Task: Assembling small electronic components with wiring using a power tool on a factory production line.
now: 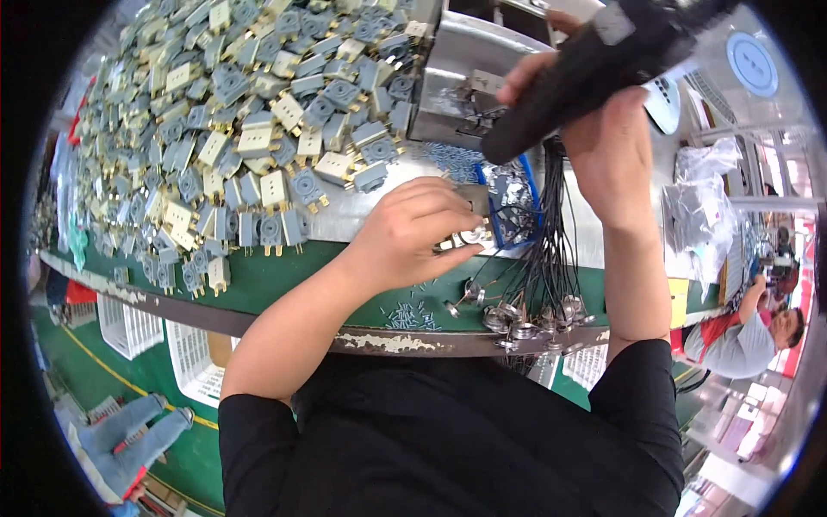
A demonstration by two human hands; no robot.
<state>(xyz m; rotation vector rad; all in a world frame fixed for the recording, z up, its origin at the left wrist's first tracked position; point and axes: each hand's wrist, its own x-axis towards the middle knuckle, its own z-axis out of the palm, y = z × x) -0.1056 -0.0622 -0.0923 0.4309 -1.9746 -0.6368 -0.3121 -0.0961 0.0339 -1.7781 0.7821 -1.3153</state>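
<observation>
My left hand is closed, pinching a small pale and shiny metal part at the edge of the metal work surface. The fingers hide much of that part. Wrapped in my right hand is a thick black electric screwdriver, raised above the bench and slanting down to the left. Its narrow end stands apart from the left hand's part. Just right of my left hand lies a blue tray of small metal pieces.
Grey and cream plug housings with brass pins heap up at the left. Black cables with round metal ends hang by the front edge. Loose screws lie on the green mat. Behind stands a metal bin. A co-worker sits at the right.
</observation>
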